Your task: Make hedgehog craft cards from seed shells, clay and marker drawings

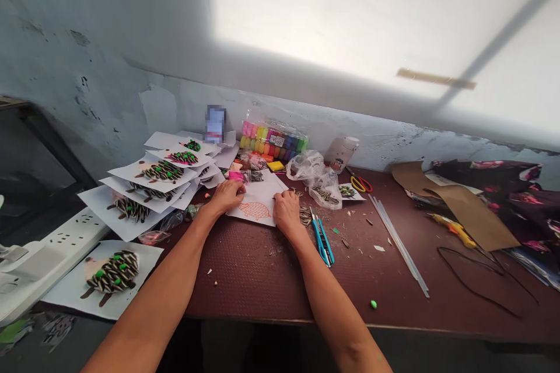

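Observation:
A white sheet of paper (258,189) with an orange outline drawing of a hedgehog-like animal lies flat on the table in front of me. My left hand (229,194) is at its left edge, fingers closed there. At the right edge my right hand (287,208) has its fingers curled onto the paper. A lump of pink clay (235,176) sits just beyond my left fingertips. Striped sunflower seeds (305,216) lie in a small heap beside my right hand, near a blue utility knife (322,239) and blue-handled scissors or a second cutter that I cannot make out clearly.
Finished seed-hedgehog cards (151,170) are piled at left, with one card (116,274) near a white power strip (65,245). Behind are coloured clay packs (273,141), a plastic bag (326,186) and a white cup (343,153). Rightward lie scissors (361,183), glue sticks (398,245) and a glue gun (455,229).

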Motion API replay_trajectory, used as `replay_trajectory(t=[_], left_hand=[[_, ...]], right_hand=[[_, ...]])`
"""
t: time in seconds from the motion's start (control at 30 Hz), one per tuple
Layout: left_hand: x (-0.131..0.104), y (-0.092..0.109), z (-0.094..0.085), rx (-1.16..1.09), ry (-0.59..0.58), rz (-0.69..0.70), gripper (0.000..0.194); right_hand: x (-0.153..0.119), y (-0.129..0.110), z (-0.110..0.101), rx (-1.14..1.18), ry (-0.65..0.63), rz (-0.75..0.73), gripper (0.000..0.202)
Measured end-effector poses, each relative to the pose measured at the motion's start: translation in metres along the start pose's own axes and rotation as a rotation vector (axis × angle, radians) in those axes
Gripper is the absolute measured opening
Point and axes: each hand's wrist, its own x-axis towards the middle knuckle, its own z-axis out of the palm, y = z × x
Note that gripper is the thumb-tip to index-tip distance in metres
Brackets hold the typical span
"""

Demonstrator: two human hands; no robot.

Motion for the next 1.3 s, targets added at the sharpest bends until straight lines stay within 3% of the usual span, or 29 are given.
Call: replay_trajectory(t=[0.13, 0.3, 0.47, 0.7, 0.87, 1.03, 1.23, 1.3], left_hand=[[0.0007, -0.0004, 0.0001, -0.034, 0.044, 0.015, 0.020], [0.0016, -0.0004, 0.0011, -0.121, 0.015, 0.019, 0.038], [0.0014, -0.0014, 0.0028, -0.037, 0.001, 0.037, 0.025], [-0.0004, 0.0013, -0.0031, -0.058, -0.036, 0.077, 0.020], [-0.0001, 0.0029, -0.0071, -0.278, -0.062, 0.093, 0.023], [0.0018, 0.0028, -0.0036, -0.522, -0.017, 0.081, 0.032], [0.0011, 0.0025, -0.0026, -0.409, 0.022, 0.033, 0.030], [0.0019, 0.0018, -0.0033, -0.312, 0.106, 0.030, 0.028]], right_hand=[[-0.0010, 0.0034, -0.0038, 0.038, 0.004, 0.019, 0.031], [-0.0014, 0.0083, -0.0070, 0.059, 0.000, 0.061, 0.031], [-0.0017, 0.0080, -0.0069, 0.055, -0.019, 0.060, 0.030], [0.0002, 0.0094, -0.0047, 0.081, -0.010, 0.059, 0.028], [0.0013, 0.0100, -0.0019, 0.136, 0.002, 0.022, 0.030], [0.0039, 0.0093, -0.0023, 0.149, 0.021, 0.019, 0.024], [0.0069, 0.0083, -0.0049, 0.159, 0.011, 0.014, 0.025], [0.0063, 0.0086, -0.0044, 0.141, 0.015, 0.031, 0.028]])
